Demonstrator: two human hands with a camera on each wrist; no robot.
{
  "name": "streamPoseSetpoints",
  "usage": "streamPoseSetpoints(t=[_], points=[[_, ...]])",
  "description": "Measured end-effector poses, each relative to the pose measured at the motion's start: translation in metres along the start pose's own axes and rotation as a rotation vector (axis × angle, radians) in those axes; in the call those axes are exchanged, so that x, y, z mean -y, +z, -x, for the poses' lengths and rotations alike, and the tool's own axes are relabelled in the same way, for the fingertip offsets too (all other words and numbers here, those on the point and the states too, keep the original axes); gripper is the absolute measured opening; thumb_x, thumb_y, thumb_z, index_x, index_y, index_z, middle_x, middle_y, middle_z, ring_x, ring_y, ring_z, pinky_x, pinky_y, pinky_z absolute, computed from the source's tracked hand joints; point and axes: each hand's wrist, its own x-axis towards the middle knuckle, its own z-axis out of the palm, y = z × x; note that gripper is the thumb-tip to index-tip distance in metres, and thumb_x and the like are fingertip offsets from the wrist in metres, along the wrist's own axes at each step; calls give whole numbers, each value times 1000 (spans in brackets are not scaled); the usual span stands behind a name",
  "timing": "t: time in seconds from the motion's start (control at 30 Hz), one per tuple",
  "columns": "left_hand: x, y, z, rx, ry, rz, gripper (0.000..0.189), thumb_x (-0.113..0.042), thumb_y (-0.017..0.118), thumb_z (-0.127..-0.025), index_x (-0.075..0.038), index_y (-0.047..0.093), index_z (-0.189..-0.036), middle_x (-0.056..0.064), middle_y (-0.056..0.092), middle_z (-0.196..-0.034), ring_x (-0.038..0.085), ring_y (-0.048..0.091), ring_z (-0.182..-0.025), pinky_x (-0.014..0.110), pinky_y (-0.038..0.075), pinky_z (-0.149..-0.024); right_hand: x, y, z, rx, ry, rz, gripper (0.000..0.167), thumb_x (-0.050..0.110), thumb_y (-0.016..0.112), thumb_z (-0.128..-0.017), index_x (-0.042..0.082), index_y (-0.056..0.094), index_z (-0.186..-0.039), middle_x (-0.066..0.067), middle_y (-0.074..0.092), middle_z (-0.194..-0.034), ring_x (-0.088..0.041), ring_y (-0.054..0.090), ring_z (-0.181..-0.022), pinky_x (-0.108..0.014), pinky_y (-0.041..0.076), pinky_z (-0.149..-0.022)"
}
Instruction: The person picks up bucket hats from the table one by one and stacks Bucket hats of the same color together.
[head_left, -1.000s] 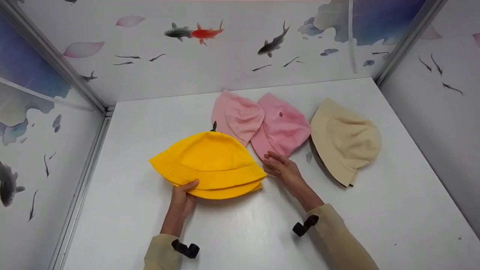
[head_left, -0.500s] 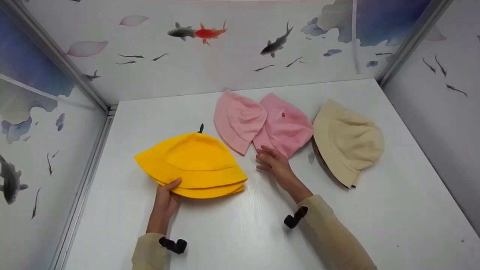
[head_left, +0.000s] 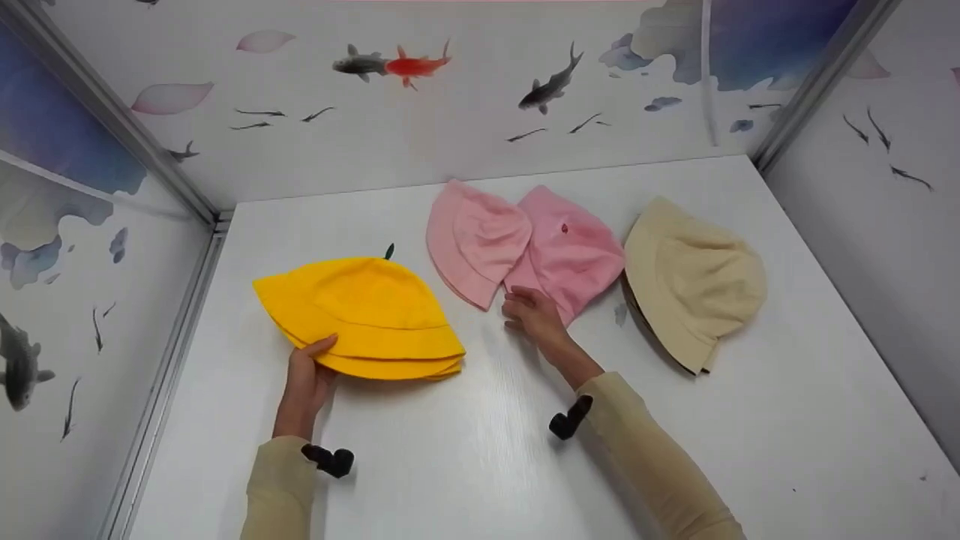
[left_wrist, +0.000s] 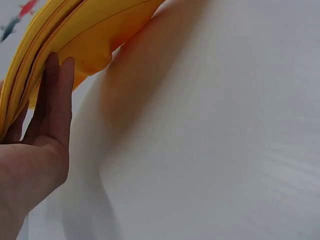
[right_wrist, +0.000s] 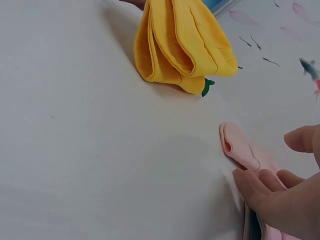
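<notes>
My left hand (head_left: 304, 382) grips the brims of folded yellow bucket hats (head_left: 367, 311) at the left of the head view, thumb on top. In the left wrist view the fingers (left_wrist: 57, 100) lie under several stacked brim layers. The right wrist view shows two folded yellow layers with a green leaf tab (right_wrist: 206, 87). My right hand (head_left: 540, 322) holds nothing; its fingers are loosely bent at the brim of a pink bucket hat (head_left: 581, 259). A paler pink bucket hat (head_left: 487, 229) lies against that one on its left, partly overlapping it.
A beige bucket hat (head_left: 697, 277) with a dark underside lies folded at the right. All rest on a white table (head_left: 450, 465). Printed panels with fish (head_left: 551, 82) enclose the back and both sides.
My left hand has carried the yellow hats leftward, away from the pink hats, uncovering the paler pink one. My right hand has shifted slightly left and up.
</notes>
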Motion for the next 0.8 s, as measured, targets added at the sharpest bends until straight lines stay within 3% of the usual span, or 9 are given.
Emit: streamPoseSetpoints(t=[0.17,0.3,0.37,0.47,0.67,0.8], points=[[-12,3,-10,19,2,-70,62,-6,53,-101,-20,27,-155,-7,44,-142,14,46,-126,23,48,-106,2,11,-8,-31,37,99,48,11,62,-96,0,49,-141,-16,58,-136,-21,63,-105,-37,58,-92],[-18,4,-15,9,-29,-123,63,-8,53,-102,-20,25,-157,-7,46,-141,13,47,-124,22,51,-101,3,20,-12,-67,1,169,47,11,61,-96,0,48,-140,-16,56,-135,-22,61,-102,-36,60,-86],[-21,4,-16,-23,-44,-190,60,-11,52,-103,-17,26,-157,-5,46,-140,13,49,-121,21,51,-97,3,24,-14,-87,-20,215,48,12,61,-96,0,47,-140,-16,55,-137,-22,60,-102,-34,60,-84],[-23,6,-19,-81,-45,-335,60,-15,51,-104,-13,25,-158,-1,45,-145,13,49,-120,22,49,-103,6,29,-15,-109,-33,297,48,15,62,-96,0,46,-140,-15,54,-135,-21,59,-101,-30,59,-79],[-22,10,-22,-227,23,-612,67,-26,52,-104,-12,17,-160,8,38,-155,19,45,-125,33,37,-120,13,40,-19,-110,23,436,48,23,67,-96,2,46,-134,-9,53,-115,-18,57,-84,-21,52,-65],[-18,11,-22,-324,63,-699,72,-28,54,-103,-9,14,-159,12,36,-155,24,41,-128,37,34,-122,15,47,-24,-126,35,453,48,23,68,-95,3,47,-133,-9,56,-108,-18,58,-77,-22,54,-63]])
